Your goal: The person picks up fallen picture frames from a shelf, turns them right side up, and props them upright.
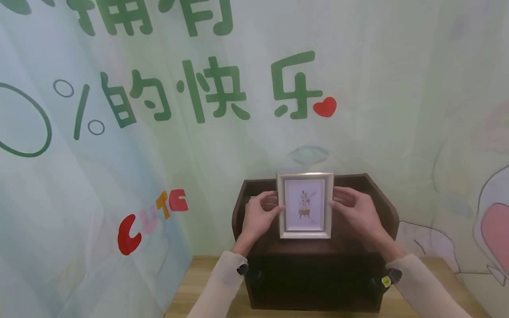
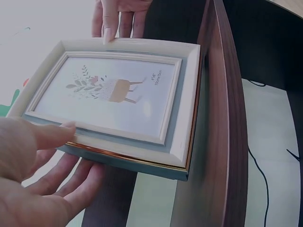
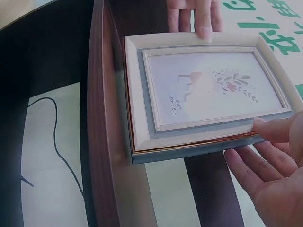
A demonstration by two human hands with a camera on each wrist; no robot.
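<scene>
At the upper part of the dark shelf, your left hand and right hand pinch the picture frame by opposite sides. Positioning it seems the present step; next move probably calls for even, steady hands.

Photo frame, its back unseen

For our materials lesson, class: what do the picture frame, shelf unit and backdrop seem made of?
The picture frame looks like painted wood or plastic, satiny cream: its smooth moulded rim fits either. The shelf unit is probably wood or wood-effect board with a low sheen, as streaks along its edge suggest grain. The backdrop seems matte printed fabric, since it hangs in soft folds.
</scene>
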